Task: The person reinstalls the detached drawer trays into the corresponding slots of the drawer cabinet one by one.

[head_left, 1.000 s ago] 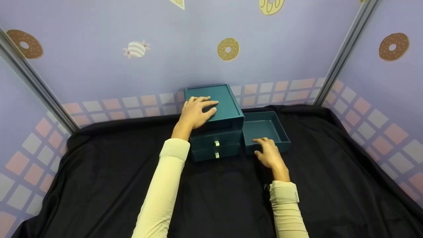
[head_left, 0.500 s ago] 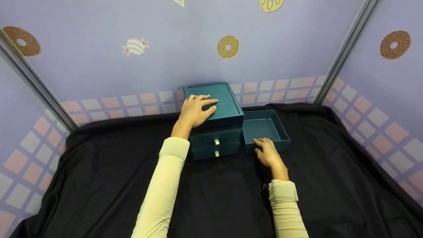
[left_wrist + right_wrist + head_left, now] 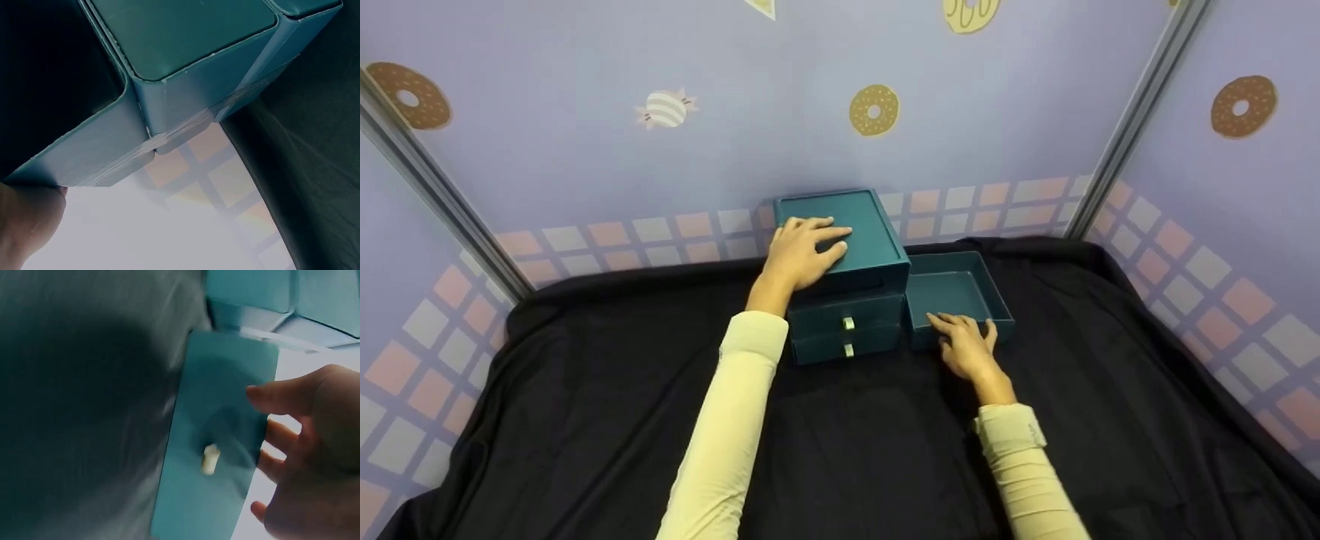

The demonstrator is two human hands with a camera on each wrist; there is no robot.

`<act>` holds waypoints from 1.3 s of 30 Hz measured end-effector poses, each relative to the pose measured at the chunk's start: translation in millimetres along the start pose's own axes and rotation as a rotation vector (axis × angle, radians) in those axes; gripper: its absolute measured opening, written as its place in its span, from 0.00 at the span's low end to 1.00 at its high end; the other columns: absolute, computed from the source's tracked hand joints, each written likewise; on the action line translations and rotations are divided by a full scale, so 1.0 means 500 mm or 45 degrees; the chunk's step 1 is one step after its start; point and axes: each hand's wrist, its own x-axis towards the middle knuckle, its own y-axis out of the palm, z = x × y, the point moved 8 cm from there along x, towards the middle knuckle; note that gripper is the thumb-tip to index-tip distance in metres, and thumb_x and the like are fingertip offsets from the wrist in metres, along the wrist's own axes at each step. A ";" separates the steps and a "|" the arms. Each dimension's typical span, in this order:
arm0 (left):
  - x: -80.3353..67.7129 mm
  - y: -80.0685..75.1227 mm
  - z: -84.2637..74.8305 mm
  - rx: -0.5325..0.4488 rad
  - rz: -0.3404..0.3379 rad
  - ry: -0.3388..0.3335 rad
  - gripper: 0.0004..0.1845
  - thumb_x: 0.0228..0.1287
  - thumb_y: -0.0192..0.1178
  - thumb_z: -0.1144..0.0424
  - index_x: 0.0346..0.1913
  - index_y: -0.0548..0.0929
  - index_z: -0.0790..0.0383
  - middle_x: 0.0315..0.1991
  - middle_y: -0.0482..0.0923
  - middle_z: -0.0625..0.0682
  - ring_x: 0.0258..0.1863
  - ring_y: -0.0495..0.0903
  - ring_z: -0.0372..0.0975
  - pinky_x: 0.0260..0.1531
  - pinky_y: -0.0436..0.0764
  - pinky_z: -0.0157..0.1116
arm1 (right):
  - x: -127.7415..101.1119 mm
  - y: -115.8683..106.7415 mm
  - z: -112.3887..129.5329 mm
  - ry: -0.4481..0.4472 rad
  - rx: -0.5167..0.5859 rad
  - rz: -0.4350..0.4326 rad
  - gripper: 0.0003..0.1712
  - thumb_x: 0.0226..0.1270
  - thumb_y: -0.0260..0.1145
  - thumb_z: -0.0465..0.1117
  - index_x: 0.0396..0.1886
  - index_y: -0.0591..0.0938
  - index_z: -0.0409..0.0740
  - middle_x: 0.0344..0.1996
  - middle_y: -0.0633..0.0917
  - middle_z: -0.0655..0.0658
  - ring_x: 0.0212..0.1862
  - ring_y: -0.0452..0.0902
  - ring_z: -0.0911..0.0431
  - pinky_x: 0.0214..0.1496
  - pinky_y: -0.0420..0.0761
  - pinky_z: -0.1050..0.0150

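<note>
A dark teal drawer cabinet (image 3: 870, 238) stands against the back wall, its top slot dark and without a drawer. My left hand (image 3: 796, 255) rests on the cabinet's top near its left edge, fingers spread. In the left wrist view, part of that hand (image 3: 34, 225) shows beside the dark opening. A loose teal drawer (image 3: 949, 291) sits right of the cabinet, nothing in it. My right hand (image 3: 969, 349) is at the drawer's front, fingers spread over the rim and thumb in front of the panel. In the right wrist view, the panel carries a pale knob (image 3: 210, 459).
Two lower drawers with pale knobs, an upper one (image 3: 848, 323) and a lower one (image 3: 849, 350), are closed in the cabinet. Black cloth (image 3: 615, 405) covers the table, bunched along its back edge. Patterned walls (image 3: 772, 112) enclose the back and sides.
My right hand has turned slightly, its fingers more spread over the drawer's front rim, and the forearm has swung right. My left hand stays on the cabinet top. The drawer looks still.
</note>
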 end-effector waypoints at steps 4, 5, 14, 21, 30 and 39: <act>-0.002 -0.001 0.006 -0.003 -0.001 -0.017 0.24 0.84 0.50 0.41 0.76 0.75 0.33 0.82 0.63 0.45 0.80 0.59 0.50 0.82 0.51 0.57 | 0.007 -0.003 -0.021 -0.152 0.076 -0.046 0.33 0.75 0.60 0.25 0.76 0.78 0.50 0.73 0.78 0.39 0.73 0.69 0.38 0.80 0.39 0.26; -0.002 -0.001 0.006 -0.003 -0.002 -0.019 0.24 0.84 0.50 0.41 0.76 0.75 0.33 0.82 0.63 0.45 0.80 0.59 0.50 0.82 0.51 0.57 | 0.009 -0.004 -0.027 -0.183 0.093 -0.068 0.34 0.74 0.60 0.24 0.75 0.79 0.51 0.71 0.80 0.39 0.71 0.71 0.38 0.80 0.41 0.26; 0.002 0.003 -0.002 -0.013 -0.007 -0.004 0.24 0.84 0.50 0.42 0.76 0.75 0.33 0.82 0.64 0.45 0.80 0.59 0.50 0.82 0.51 0.57 | 0.013 -0.011 -0.046 -0.213 0.182 -0.218 0.27 0.72 0.63 0.24 0.64 0.88 0.48 0.56 0.89 0.41 0.56 0.78 0.40 0.75 0.53 0.32; -0.001 0.001 0.003 -0.012 -0.019 -0.013 0.24 0.84 0.51 0.42 0.76 0.76 0.33 0.81 0.64 0.45 0.79 0.60 0.50 0.82 0.51 0.57 | 0.025 -0.012 -0.040 -0.159 0.172 -0.197 0.25 0.70 0.62 0.22 0.59 0.91 0.46 0.48 0.91 0.40 0.52 0.79 0.40 0.75 0.56 0.33; 0.005 0.000 0.002 0.001 -0.010 0.003 0.24 0.83 0.51 0.42 0.76 0.77 0.34 0.81 0.64 0.45 0.79 0.60 0.50 0.82 0.53 0.56 | 0.026 -0.011 -0.037 -0.145 0.038 -0.170 0.24 0.68 0.62 0.22 0.57 0.91 0.44 0.52 0.90 0.38 0.53 0.80 0.38 0.69 0.66 0.34; 0.005 -0.006 0.004 -0.036 -0.048 0.004 0.24 0.82 0.54 0.42 0.73 0.79 0.42 0.78 0.68 0.48 0.78 0.62 0.51 0.79 0.57 0.56 | 0.035 -0.034 -0.024 -0.352 -0.155 -0.186 0.09 0.67 0.71 0.28 0.43 0.89 0.43 0.40 0.91 0.40 0.46 0.86 0.37 0.54 0.78 0.34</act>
